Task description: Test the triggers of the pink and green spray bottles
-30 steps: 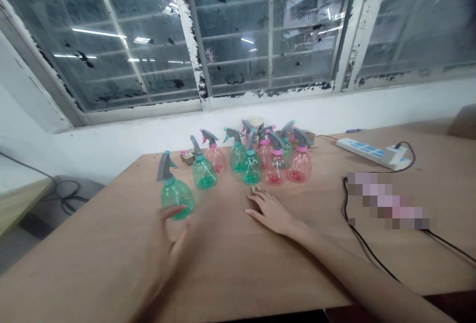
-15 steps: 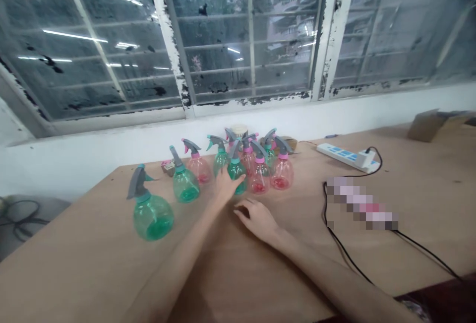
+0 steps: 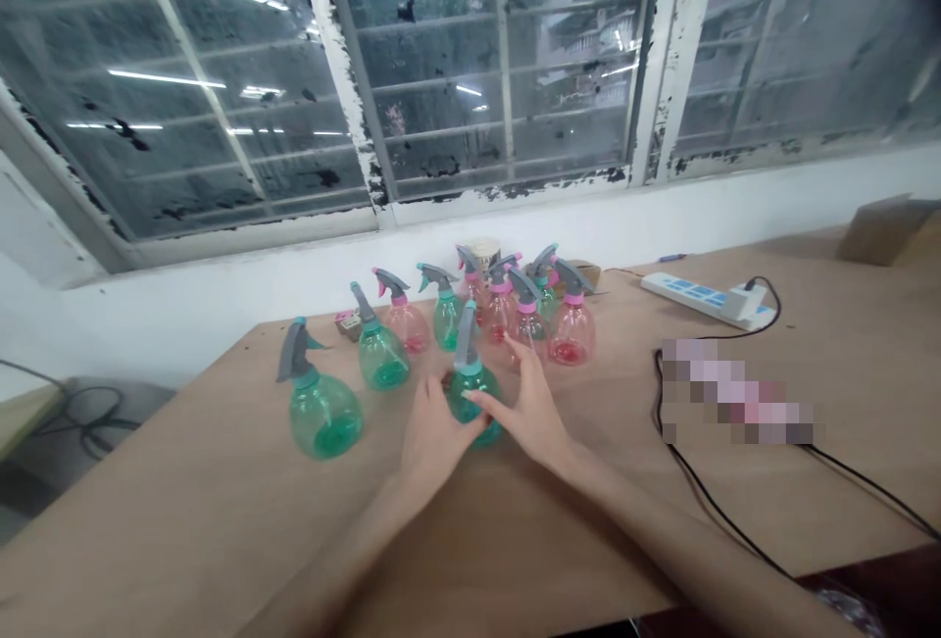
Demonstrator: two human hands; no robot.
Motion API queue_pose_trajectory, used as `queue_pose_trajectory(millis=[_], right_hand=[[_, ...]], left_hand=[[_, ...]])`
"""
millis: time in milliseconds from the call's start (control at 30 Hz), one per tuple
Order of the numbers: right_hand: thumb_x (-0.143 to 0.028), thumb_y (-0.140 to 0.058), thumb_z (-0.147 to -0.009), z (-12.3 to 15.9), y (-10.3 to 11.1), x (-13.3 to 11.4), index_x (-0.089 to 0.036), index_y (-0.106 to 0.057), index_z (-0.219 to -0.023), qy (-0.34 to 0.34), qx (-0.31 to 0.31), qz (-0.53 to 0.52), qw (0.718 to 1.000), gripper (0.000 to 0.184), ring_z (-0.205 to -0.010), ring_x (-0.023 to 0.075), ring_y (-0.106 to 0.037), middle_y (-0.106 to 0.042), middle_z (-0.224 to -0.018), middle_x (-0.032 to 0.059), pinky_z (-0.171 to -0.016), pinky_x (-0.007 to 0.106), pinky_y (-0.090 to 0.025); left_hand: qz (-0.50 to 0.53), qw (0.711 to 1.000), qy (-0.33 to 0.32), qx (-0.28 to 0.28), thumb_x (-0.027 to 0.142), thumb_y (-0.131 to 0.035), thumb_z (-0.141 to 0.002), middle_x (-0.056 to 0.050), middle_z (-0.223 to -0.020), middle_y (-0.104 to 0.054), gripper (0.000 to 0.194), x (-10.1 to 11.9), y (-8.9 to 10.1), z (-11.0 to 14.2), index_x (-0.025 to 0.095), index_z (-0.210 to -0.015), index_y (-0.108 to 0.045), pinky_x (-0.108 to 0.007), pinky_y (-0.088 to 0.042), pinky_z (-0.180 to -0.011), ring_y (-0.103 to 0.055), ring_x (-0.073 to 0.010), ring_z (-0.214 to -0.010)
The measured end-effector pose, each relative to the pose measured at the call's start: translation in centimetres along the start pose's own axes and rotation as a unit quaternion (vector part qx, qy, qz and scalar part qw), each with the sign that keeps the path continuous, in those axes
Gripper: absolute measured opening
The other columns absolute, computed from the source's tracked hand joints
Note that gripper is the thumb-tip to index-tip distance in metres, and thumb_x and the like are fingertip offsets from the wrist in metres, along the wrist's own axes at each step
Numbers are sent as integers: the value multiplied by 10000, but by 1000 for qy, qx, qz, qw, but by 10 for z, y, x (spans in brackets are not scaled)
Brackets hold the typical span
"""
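A green spray bottle (image 3: 476, 380) with a grey trigger head stands upright in front of me, nearer than the cluster behind it. My left hand (image 3: 433, 434) is closed around the left side of its body, the thumb across the front. On the other side, my right hand (image 3: 536, 413) has its fingers spread, with the thumb at the bottle's front; whether it touches is unclear. Just beyond are pink spray bottles (image 3: 571, 332), one of them partly behind my right fingers. To the left stand another green spray bottle (image 3: 383, 358) and a larger-looking green one (image 3: 325, 415).
A white power strip (image 3: 698, 299) with a plugged-in adapter lies at the back right. Black cable (image 3: 717, 486) runs along the table's right side, beside a pixelated object (image 3: 735, 391). A cardboard box (image 3: 886, 229) sits far right. Windows rise behind the white wall.
The green spray bottle has come toward me out of the cluster, with my left hand on it. My right hand has risen to the bottle's right side and its fingers have spread.
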State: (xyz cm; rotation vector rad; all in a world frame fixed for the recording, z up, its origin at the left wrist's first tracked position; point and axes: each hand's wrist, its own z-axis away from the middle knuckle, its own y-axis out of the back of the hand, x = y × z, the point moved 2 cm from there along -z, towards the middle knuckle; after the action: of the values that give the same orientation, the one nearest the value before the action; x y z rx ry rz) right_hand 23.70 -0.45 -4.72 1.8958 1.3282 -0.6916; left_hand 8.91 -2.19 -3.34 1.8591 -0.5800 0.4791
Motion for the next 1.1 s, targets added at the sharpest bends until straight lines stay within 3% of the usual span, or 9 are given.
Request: queue_pose_trajectory(millis=[133,400,567,700,900,1100], right_hand=[[-549,-674,-701,1,1,-8,-224,-260,-1406,-8,-14,-27,1000,880,-1306,313,-375,-384,-1411,149,-1054,529,-343],[-524,-705,-674,-9,10,-6,-237,-357,-1342,-15,-35,-43,998,806,-1246,296,-451,-457,-1350,128,-1020,502,-389],[-524,-713,-660,-9,14,-12,-231,-382,-1300,-45,-16,-31,998,778,-1185,292,-484,-488,-1276,118,-956,483,-442],[-513,-704,-676,-10,17,-12,-210,-408,-1261,-59,23,-19,998,722,-1060,288,-545,-534,-1173,119,-874,473,-480],[-433,-628,-762,-17,26,-9,-207,-493,-1161,4,64,37,997,478,-1099,267,-501,-523,-1139,92,-953,453,-413],[-338,-610,-754,-21,31,-13,-197,-529,-982,11,31,43,999,281,-862,219,-536,-533,-924,42,-780,394,-465]], left_hand=[[25,999,-12,-18,376,-639,-677,-114,-1085,-505,523,10,-9,21,196,-1110,-406,-443,-442,-868,-522,-311,-1077],[24,999,-48,-1,459,-664,-634,-143,-1072,-515,550,19,-21,23,209,-1071,-444,-529,-450,-831,-519,-379,-1055],[23,996,-89,-14,497,-731,-565,-160,-1165,-483,804,9,-36,27,199,-1223,-378,-568,-415,-905,-479,-393,-1127],[18,991,-118,-59,561,-788,-474,-168,-1202,-468,1043,6,-46,31,242,-1341,-305,-579,-387,-948,-450,-410,-1148],[32,981,-157,-110,514,-714,-636,-167,-1254,-423,999,10,-43,35,219,-1428,-182,-562,-387,-960,-428,-375,-1184],[60,978,-172,-104,415,-620,-762,-149,-1299,-379,818,9,-38,39,229,-1427,-181,-533,-371,-990,-397,-338,-1232]])
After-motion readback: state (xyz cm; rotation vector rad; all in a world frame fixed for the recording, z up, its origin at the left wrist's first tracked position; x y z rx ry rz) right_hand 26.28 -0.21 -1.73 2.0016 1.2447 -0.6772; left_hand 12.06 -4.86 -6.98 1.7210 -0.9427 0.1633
